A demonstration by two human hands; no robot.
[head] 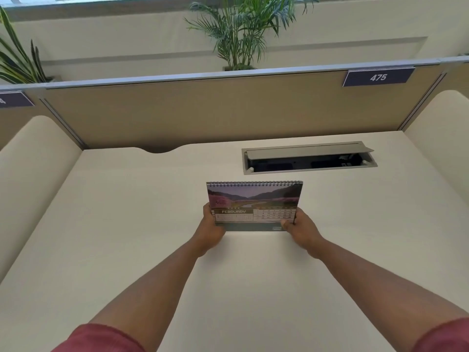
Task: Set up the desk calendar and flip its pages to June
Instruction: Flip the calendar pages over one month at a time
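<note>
Desk calendar [253,199] upright on the desk [127,212], showing February, clamped between left hand [210,228] and right hand [300,228], fingers closed on its lower corners.

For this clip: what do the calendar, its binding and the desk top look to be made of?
Calendar: printed paper or card, slightly glossy, judging by the photo and February grid.
Binding: looks like metal wire loops along the top edge, though coated plastic is possible.
Desk top: smooth cream surface, probably matte laminate, with no grain visible.
</note>
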